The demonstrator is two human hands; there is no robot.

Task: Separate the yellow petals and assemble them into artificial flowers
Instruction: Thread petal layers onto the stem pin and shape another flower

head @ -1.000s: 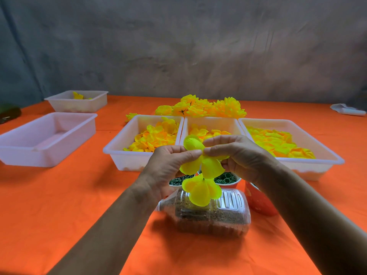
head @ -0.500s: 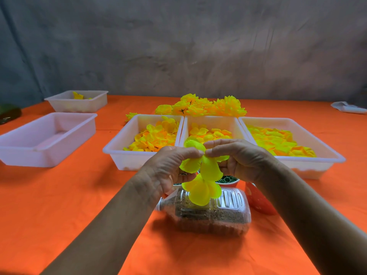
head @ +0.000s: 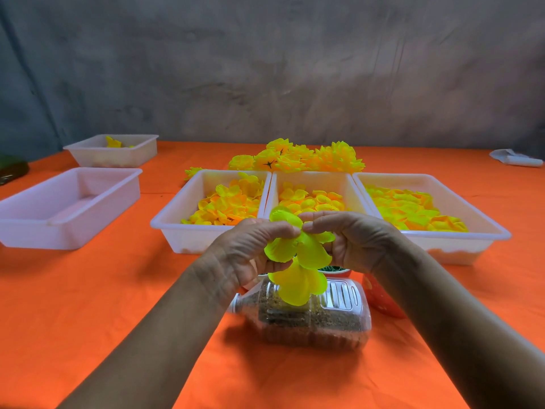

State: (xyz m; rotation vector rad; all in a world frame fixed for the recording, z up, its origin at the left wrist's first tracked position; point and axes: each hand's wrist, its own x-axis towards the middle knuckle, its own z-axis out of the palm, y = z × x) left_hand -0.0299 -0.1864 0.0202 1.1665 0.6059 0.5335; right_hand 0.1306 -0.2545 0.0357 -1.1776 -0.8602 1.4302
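While both hands hover above the clear plastic bottle (head: 309,317) lying on its side, left hand (head: 250,249) and right hand (head: 351,237) pinch the bright yellow fabric petal cluster (head: 298,255).

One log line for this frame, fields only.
hands: left and right pinch petal cluster | above: plastic bottle | phase: separating petals

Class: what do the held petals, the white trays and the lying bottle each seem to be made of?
Petals: probably thin synthetic fabric, matte neon yellow, limp and crinkled. Trays: seemingly moulded plastic, smooth, slightly translucent white, rolled rims. Bottle: clear ribbed plastic, glossy; brown granules show through.
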